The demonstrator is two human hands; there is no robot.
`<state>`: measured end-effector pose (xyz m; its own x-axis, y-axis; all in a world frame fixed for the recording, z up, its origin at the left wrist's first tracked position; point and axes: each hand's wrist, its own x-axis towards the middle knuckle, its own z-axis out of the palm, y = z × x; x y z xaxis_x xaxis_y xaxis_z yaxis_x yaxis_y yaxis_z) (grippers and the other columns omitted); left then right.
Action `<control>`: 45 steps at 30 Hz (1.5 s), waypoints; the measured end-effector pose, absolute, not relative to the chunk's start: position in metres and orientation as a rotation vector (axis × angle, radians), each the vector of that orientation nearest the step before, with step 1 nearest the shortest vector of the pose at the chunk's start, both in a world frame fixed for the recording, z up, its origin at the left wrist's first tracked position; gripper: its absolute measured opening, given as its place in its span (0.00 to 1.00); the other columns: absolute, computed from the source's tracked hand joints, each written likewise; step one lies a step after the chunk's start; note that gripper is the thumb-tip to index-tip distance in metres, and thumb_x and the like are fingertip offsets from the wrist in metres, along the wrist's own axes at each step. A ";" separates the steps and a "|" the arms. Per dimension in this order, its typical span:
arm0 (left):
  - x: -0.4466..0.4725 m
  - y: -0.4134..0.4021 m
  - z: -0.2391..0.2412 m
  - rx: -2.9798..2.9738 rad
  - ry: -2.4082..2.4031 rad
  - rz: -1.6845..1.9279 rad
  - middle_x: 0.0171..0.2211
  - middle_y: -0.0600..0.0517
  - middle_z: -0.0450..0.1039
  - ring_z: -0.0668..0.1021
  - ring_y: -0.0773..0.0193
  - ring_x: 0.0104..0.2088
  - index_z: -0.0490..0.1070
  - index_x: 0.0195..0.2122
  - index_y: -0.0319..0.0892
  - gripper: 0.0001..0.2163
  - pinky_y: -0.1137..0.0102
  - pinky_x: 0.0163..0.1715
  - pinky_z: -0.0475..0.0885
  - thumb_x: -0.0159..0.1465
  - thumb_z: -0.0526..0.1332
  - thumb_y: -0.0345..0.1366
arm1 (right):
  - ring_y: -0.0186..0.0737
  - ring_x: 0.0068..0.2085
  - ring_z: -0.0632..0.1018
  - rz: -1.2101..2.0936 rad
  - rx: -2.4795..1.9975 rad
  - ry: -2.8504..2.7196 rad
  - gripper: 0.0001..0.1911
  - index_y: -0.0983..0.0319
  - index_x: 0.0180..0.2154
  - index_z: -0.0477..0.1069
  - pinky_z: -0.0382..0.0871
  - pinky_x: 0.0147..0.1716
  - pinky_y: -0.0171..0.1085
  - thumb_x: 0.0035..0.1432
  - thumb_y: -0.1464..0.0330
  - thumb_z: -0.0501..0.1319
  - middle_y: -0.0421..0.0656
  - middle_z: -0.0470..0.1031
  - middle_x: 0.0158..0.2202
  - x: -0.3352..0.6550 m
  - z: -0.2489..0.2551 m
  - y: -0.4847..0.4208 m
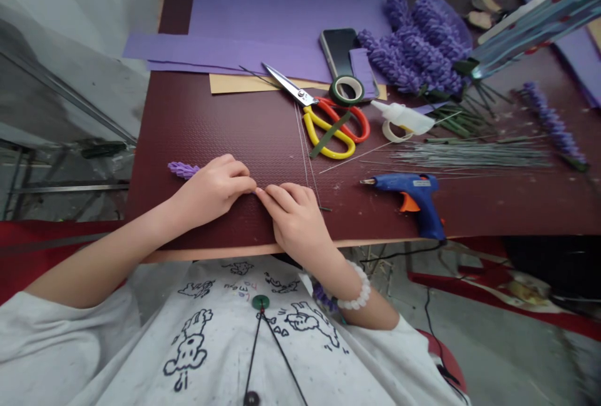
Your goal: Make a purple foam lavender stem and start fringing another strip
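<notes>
My left hand [216,187] is closed low over the table, and a small purple paper lavender flower [183,170] pokes out to the left from beneath it. My right hand [298,218] meets it fingertip to fingertip, with thumb and fingers pinched together. What lies between the right fingertips is too small and too covered to make out. Just right of the right hand are thin wires [307,155] and a short dark green stem piece [325,208]. Scissors [323,121] with red and yellow handles lie beyond, a strip of green tape across them.
A blue glue gun [417,190] rests at the right front, beside a bundle of wires [469,155]. Behind are a glue bottle [404,118], a green tape roll [346,89], a phone [338,49], finished lavender stems [417,49] and purple paper sheets [282,11].
</notes>
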<state>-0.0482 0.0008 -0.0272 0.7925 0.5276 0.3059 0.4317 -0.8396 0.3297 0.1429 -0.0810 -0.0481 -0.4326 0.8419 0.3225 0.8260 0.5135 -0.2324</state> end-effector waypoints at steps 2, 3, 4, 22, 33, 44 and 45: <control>-0.048 0.001 -0.028 2.751 0.722 0.584 0.34 0.46 0.74 0.70 0.62 0.35 0.75 0.34 0.39 0.13 0.66 0.38 0.70 0.67 0.50 0.29 | 0.45 0.47 0.67 0.085 -1.374 -2.308 0.21 0.66 0.52 0.71 0.63 0.45 0.45 0.62 0.77 0.48 0.49 0.75 0.48 0.144 -0.049 -0.081; -0.048 0.001 -0.028 2.747 0.715 0.586 0.34 0.46 0.74 0.70 0.62 0.35 0.75 0.34 0.39 0.13 0.66 0.38 0.70 0.67 0.50 0.29 | 0.45 0.47 0.67 0.111 -1.372 -2.285 0.20 0.66 0.51 0.71 0.63 0.46 0.44 0.62 0.77 0.48 0.48 0.75 0.48 0.144 -0.049 -0.081; -0.047 0.002 -0.027 2.739 0.714 0.584 0.34 0.46 0.74 0.70 0.62 0.35 0.75 0.34 0.39 0.13 0.66 0.38 0.70 0.67 0.50 0.29 | 0.44 0.47 0.67 0.141 -1.370 -2.266 0.20 0.66 0.51 0.72 0.63 0.46 0.44 0.61 0.77 0.48 0.48 0.75 0.47 0.145 -0.049 -0.081; -0.046 0.000 -0.021 2.678 0.847 0.436 0.35 0.48 0.75 0.71 0.61 0.36 0.71 0.35 0.39 0.08 0.65 0.40 0.67 0.66 0.53 0.30 | 0.43 0.47 0.70 0.318 -1.367 -2.170 0.18 0.67 0.50 0.70 0.65 0.47 0.43 0.60 0.76 0.51 0.49 0.75 0.46 0.148 -0.043 -0.078; -0.048 -0.012 0.003 2.716 1.231 1.104 0.38 0.49 0.75 0.73 0.58 0.41 0.70 0.37 0.43 0.04 0.60 0.45 0.66 0.61 0.60 0.35 | 0.37 0.34 0.73 0.392 -1.327 -1.884 0.07 0.64 0.33 0.72 0.68 0.36 0.36 0.60 0.73 0.56 0.44 0.74 0.31 0.150 -0.022 -0.049; -0.019 -0.010 -0.002 1.113 0.934 0.973 0.29 0.52 0.78 0.74 0.70 0.27 0.80 0.33 0.42 0.14 0.72 0.31 0.69 0.46 0.73 0.42 | 0.32 0.31 0.75 0.872 -1.168 -1.202 0.04 0.60 0.33 0.72 0.68 0.32 0.33 0.57 0.66 0.61 0.39 0.76 0.30 0.118 -0.021 -0.062; -0.020 -0.009 -0.005 1.008 0.877 0.972 0.27 0.53 0.77 0.72 0.71 0.25 0.80 0.32 0.42 0.14 0.73 0.29 0.68 0.45 0.74 0.41 | 0.32 0.31 0.75 0.892 -1.163 -1.195 0.05 0.60 0.33 0.73 0.68 0.32 0.33 0.57 0.66 0.61 0.39 0.76 0.30 0.116 -0.022 -0.062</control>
<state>-0.0200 -0.0089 -0.0046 0.3209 0.9366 -0.1407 -0.2367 0.2231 0.9456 0.1160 -0.0622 -0.0223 0.1828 0.9586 0.2182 0.0631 0.2100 -0.9757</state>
